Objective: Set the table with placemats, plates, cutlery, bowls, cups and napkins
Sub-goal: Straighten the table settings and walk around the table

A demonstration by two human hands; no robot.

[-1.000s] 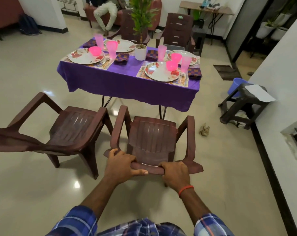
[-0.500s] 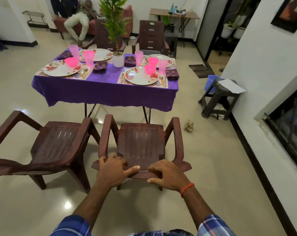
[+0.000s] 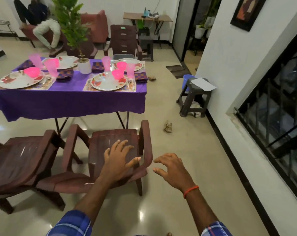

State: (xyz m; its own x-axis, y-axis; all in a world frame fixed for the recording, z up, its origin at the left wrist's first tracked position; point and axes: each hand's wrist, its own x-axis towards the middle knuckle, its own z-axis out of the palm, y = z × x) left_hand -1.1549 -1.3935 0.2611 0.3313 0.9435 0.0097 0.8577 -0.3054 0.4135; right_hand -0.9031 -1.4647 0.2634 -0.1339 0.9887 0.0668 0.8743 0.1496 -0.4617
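The table [image 3: 67,103], seemingly laid, stands ahead and left of the hands, beyond the brown chair [image 3: 106,137], long side facing them; the nearer left hand [image 3: 118,159] hovers spread over the chair, the right hand [image 3: 171,169] loose and empty.

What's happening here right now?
A person stands behind a brown plastic chair facing the purple-clothed table. Both hands are open and hold nothing: the left hand is spread over the chair's back, the right hand hangs just beside it. The table already carries placemats, plates, pink bowls, cups and folded napkins. A second chair stands to the left.
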